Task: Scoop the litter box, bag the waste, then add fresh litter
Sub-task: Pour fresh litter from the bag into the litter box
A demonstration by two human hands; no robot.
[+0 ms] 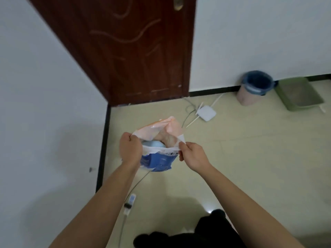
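Observation:
A blue, white and orange litter bag (pixel 157 161) stands in front of me near the wall corner, with its mouth spread open. My left hand (pixel 129 149) grips the bag's left rim. My right hand (pixel 191 154) pinches the right rim. A light blue object (pixel 154 144) shows inside the bag; I cannot tell what it is. The green litter box (pixel 300 93), holding grey litter, sits on the floor against the far wall at the right. Beside it stands a pink waste bin (pixel 250 93) lined with a blue bag.
A dark red door (pixel 134 51) fills the corner ahead. A white router (pixel 206 113) with antennas and cables lies on the floor between me and the bin. A cable with a small white device (pixel 130 201) trails along the floor near my left arm.

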